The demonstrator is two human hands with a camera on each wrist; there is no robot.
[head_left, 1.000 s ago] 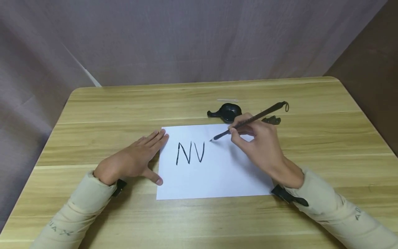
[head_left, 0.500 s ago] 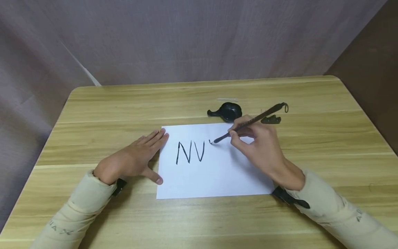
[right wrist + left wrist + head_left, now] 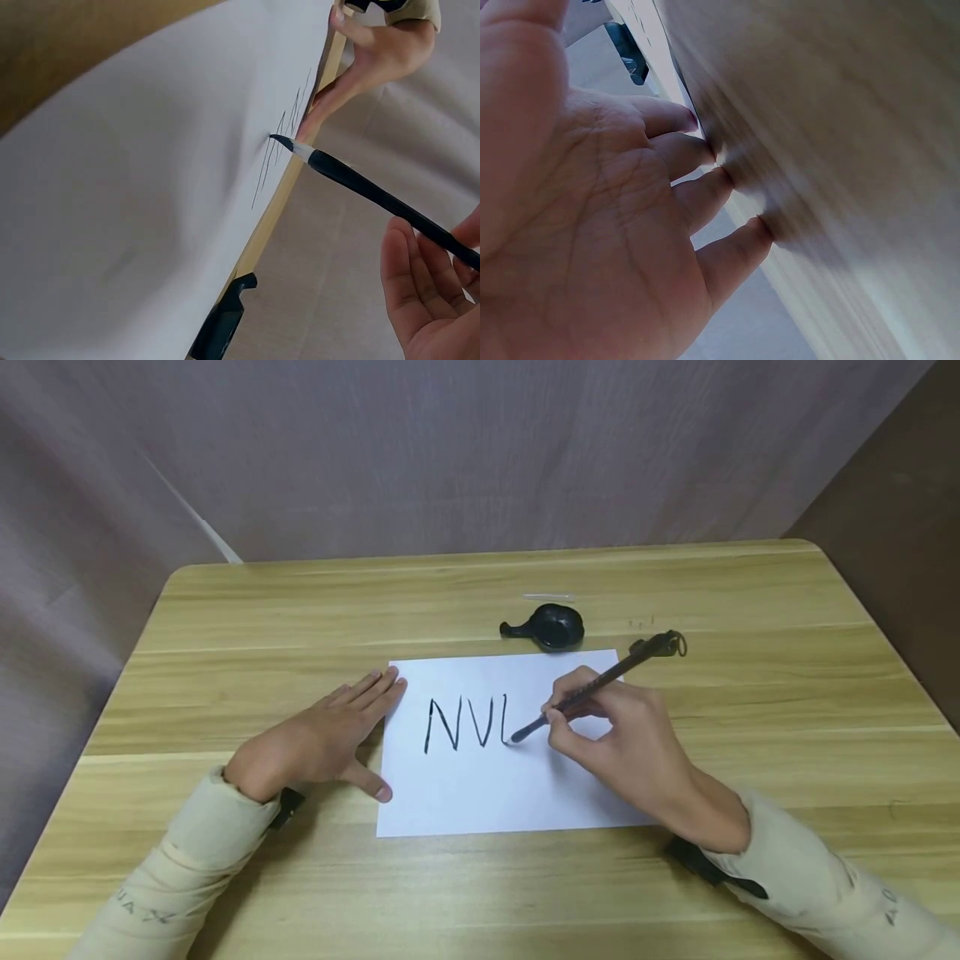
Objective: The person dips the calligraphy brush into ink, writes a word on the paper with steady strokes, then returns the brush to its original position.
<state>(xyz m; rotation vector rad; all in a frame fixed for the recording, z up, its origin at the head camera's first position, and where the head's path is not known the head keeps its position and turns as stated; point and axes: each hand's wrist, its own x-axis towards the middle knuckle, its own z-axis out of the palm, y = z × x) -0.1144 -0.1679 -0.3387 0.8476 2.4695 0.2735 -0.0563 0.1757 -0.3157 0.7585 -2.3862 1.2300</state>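
Observation:
A white sheet of paper [image 3: 465, 802] lies on the table, bearing black strokes that read N, V and a third mark like an L or the start of a U. My left hand [image 3: 322, 747] is spread at the sheet's left edge, fingertips and thumb resting on it. Between the fingers and thumb of my right hand [image 3: 630, 752] is a dark writing brush [image 3: 588, 691], tilted with its cord loop up to the right. In the right wrist view, the brush [image 3: 360, 184] has a black-inked tip touching the paper at the third mark.
Just beyond the paper's top edge sits a black ink dish [image 3: 555, 627] with a spout-like handle. A thin clear stick [image 3: 548, 597] lies behind it. A small dark wavy object [image 3: 663, 645] is partly behind the brush. A grey curtain [image 3: 480, 460] hangs past the wooden table [image 3: 300, 610].
My right hand has come down toward me with the brush, drawing a downward stroke that bends right at its foot, right of the V. The left hand stays in place.

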